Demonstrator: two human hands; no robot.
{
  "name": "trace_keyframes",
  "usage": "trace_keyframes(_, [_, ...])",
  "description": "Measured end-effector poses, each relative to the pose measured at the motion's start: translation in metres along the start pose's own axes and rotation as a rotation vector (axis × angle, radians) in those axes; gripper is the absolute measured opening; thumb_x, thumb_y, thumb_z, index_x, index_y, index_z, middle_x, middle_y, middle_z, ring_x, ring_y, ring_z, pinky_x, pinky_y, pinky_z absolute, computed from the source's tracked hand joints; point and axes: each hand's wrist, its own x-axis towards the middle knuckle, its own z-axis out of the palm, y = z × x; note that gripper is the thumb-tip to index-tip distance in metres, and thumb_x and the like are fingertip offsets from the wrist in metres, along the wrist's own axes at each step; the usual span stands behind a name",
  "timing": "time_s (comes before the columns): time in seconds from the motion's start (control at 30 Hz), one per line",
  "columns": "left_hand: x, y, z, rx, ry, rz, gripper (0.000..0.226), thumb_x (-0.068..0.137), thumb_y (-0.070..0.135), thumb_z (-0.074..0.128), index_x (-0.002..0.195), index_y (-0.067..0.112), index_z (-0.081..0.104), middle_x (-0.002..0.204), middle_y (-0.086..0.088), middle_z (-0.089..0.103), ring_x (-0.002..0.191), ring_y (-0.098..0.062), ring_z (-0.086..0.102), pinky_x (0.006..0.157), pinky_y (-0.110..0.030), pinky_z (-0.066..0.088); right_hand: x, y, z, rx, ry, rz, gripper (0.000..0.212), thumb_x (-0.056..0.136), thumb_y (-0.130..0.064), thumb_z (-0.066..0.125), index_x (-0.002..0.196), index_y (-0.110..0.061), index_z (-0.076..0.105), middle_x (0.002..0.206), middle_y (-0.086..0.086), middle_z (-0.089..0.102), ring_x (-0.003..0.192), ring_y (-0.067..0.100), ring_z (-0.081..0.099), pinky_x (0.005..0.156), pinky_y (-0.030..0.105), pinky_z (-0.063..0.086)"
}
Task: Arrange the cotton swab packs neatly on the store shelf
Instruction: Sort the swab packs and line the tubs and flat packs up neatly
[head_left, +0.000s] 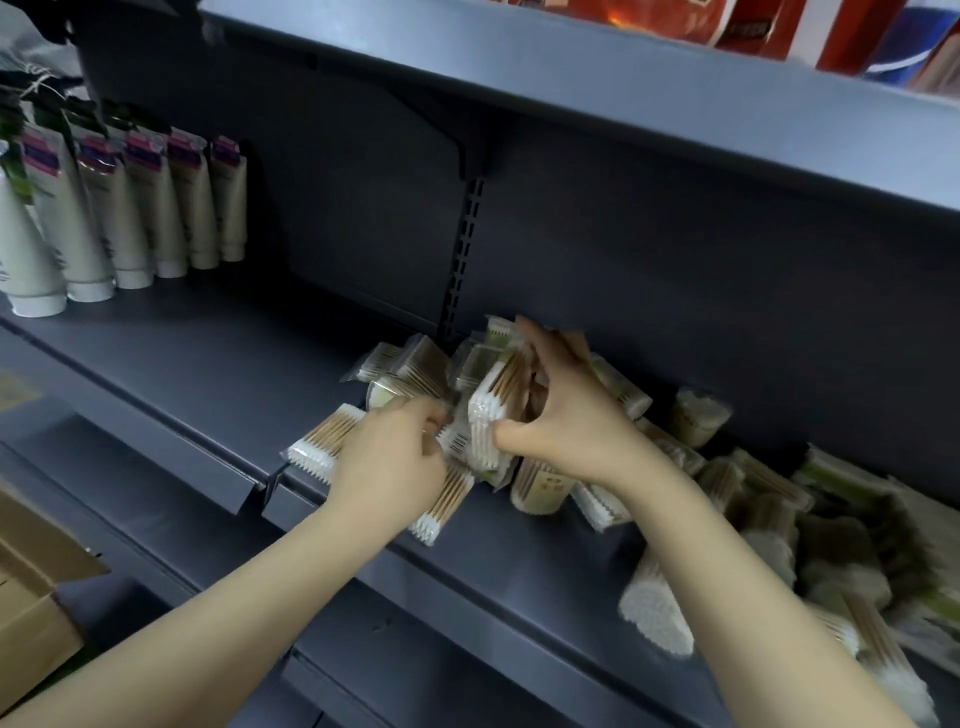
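Both hands work at the middle of the grey store shelf (208, 374). Right hand (566, 415) has thumb and fingers curled round a bundle of cotton swab packs (498, 405), held on edge with the white tips facing down and toward the camera. Left hand (389, 457) reaches in just beside it, its fingertips pinching the barcode-labelled edge of that same bundle, and it covers part of a flat pack (322, 441) lying near the shelf's front lip. More packs lie jumbled in a loose heap (779, 530) stretching to the right. White tubes (130, 208) stand in a row at far left, and a cardboard box (31, 587) sits below.
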Motion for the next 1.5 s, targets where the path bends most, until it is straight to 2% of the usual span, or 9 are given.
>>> trace_keyframes(0.07, [-0.003,0.009,0.002,-0.117,-0.038,-0.069,0.037,0.085,0.001,0.04,0.109,0.019,0.061,0.106,0.003,0.061,0.099,-0.014,0.057,0.087,-0.032,0.048,-0.011,0.001,-0.004,0.07,0.025,-0.03,0.09,0.062,-0.024,0.074,0.14,-0.027,0.029,0.134,-0.01,0.027,0.126,0.005,0.039,0.102,0.021,0.037])
trace_keyframes(0.17, [-0.007,0.017,0.007,-0.194,-0.087,-0.097,0.028,0.089,0.007,0.044,0.106,0.021,0.062,0.099,0.005,0.064,0.091,-0.012,0.059,0.079,-0.027,0.049,-0.028,0.006,-0.012,0.126,0.061,-0.084,0.069,0.06,-0.017,0.079,0.117,-0.029,0.042,0.101,-0.027,0.038,0.098,-0.016,0.048,0.084,0.003,0.037])
trace_keyframes(0.33, [-0.019,0.031,0.015,-0.254,-0.102,-0.079,0.023,0.094,0.02,0.046,0.107,0.023,0.065,0.095,0.012,0.063,0.086,-0.005,0.056,0.065,-0.017,0.04,-0.058,0.02,-0.021,0.157,0.078,-0.084,0.08,0.045,-0.046,0.065,0.12,-0.033,0.042,0.12,-0.012,0.036,0.113,0.0,0.046,0.096,0.015,0.039])
trace_keyframes(0.63, [-0.046,0.075,0.043,-0.524,-0.236,-0.097,0.025,0.095,0.014,0.046,0.109,0.014,0.066,0.106,0.004,0.066,0.101,-0.011,0.059,0.093,-0.026,0.045,-0.116,0.043,-0.033,0.336,0.102,-0.156,0.07,0.058,-0.03,0.066,0.122,-0.039,0.039,0.128,0.004,0.039,0.123,0.008,0.046,0.107,0.028,0.037])
trace_keyframes(0.87, [-0.058,0.097,0.065,-0.669,-0.293,-0.201,0.025,0.093,0.013,0.05,0.115,0.013,0.062,0.096,0.001,0.067,0.084,-0.01,0.061,0.073,-0.02,0.045,-0.14,0.074,-0.046,0.255,0.102,-0.09,0.076,0.063,-0.026,0.068,0.128,-0.043,0.033,0.133,-0.007,0.037,0.127,0.003,0.04,0.108,0.032,0.036])
trace_keyframes(0.97, [-0.061,0.102,0.072,-0.686,-0.281,-0.213,0.029,0.093,0.011,0.051,0.121,0.01,0.058,0.093,0.001,0.066,0.082,-0.009,0.059,0.079,-0.022,0.048,-0.146,0.085,-0.052,0.198,0.088,-0.092,0.078,0.067,-0.023,0.068,0.131,-0.045,0.03,0.133,-0.009,0.037,0.127,0.002,0.038,0.109,0.028,0.035])
trace_keyframes(1.07, [-0.063,0.106,0.078,-0.67,-0.25,-0.191,0.035,0.092,0.008,0.05,0.126,0.007,0.056,0.104,-0.003,0.066,0.096,-0.013,0.061,0.088,-0.023,0.049,-0.151,0.088,-0.059,0.149,0.097,-0.081,0.073,0.063,-0.042,0.06,0.127,-0.052,0.027,0.126,-0.018,0.038,0.12,-0.007,0.038,0.1,0.008,0.03])
trace_keyframes(1.23, [-0.068,0.118,0.085,-0.565,-0.163,-0.101,0.035,0.091,0.003,0.045,0.124,0.008,0.057,0.109,0.002,0.06,0.089,-0.006,0.058,0.056,0.002,0.037,-0.158,0.099,-0.068,0.204,0.064,-0.045,0.071,0.067,-0.024,0.059,0.124,-0.053,0.026,0.102,-0.043,0.051,0.095,-0.015,0.051,0.082,0.003,0.037])
trace_keyframes(1.5, [-0.076,0.134,0.099,-0.705,-0.175,-0.08,0.03,0.089,-0.004,0.049,0.113,0.011,0.06,0.086,0.014,0.058,0.073,0.003,0.055,0.059,-0.002,0.041,-0.167,0.116,-0.083,0.298,0.131,0.013,0.06,0.068,-0.016,0.049,0.121,-0.043,0.036,0.081,-0.017,0.057,0.069,-0.007,0.05,0.073,0.009,0.042])
